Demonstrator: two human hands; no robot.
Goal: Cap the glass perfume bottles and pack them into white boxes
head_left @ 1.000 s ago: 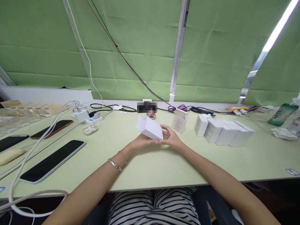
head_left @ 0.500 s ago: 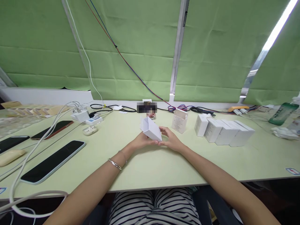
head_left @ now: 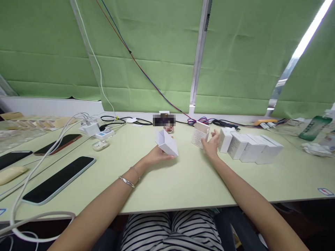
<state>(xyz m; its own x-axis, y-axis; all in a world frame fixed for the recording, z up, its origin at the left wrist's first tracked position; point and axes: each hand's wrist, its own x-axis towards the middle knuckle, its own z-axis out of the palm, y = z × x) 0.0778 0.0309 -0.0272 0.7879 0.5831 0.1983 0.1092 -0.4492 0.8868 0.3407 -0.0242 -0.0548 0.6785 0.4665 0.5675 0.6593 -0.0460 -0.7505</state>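
A small white open-ended box rests tilted in my left hand, its open end turned up and to the left. The thumb lies along its lower edge; the other fingers are hidden behind it. My right hand is spread beside a standing white carton with printed text on its side. The thumb is close to that carton's right edge, and I cannot tell whether it touches. Just right of this hand stands another white box, at the near end of a row of white boxes.
Phones and white cables lie at the left. An earbud case and a white power strip sit behind them. Cables run along the back edge. A green bottle leans at the far right.
My right hand has left the white box in my left hand and moved right to the standing printed carton, its fingers spreading. The left hand stays almost where it was, still holding its box.
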